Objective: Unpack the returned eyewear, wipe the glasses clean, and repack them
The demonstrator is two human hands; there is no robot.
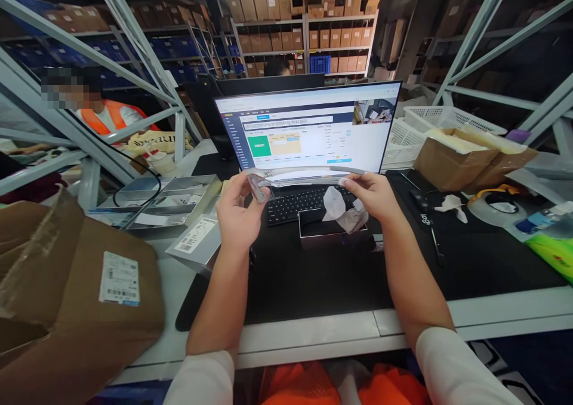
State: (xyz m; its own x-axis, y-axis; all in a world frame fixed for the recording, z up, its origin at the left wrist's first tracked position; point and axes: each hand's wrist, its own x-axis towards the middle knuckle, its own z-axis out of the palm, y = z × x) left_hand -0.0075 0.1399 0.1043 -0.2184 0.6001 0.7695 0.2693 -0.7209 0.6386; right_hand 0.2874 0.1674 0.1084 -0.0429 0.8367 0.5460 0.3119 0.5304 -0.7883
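Observation:
Stretched between my two hands, in front of the monitor, is a long, thin translucent plastic strip (pixel 308 172); I cannot tell exactly what it is. Its left end, which has a flat clear part, is pinched by my left hand (pixel 239 211). At the other end, the fingers of my right hand (pixel 370 193) are closed on the strip. Just below it sits a small open dark box (pixel 311 229), with crumpled white tissue paper (pixel 333 203) sticking out on its right. A black keyboard (pixel 286 208) lies behind the box, partly covered.
The monitor (pixel 304 136) stands behind the keyboard. On the left are a large open carton (pixel 89 273), a grey labelled box (pixel 194 241) and grey trays (pixel 174 202). Cardboard boxes (pixel 465 154), white baskets (pixel 452 121) and a tape roll (pixel 496 206) occupy the right. A person in an orange vest (pixel 110 115) is beyond the frame.

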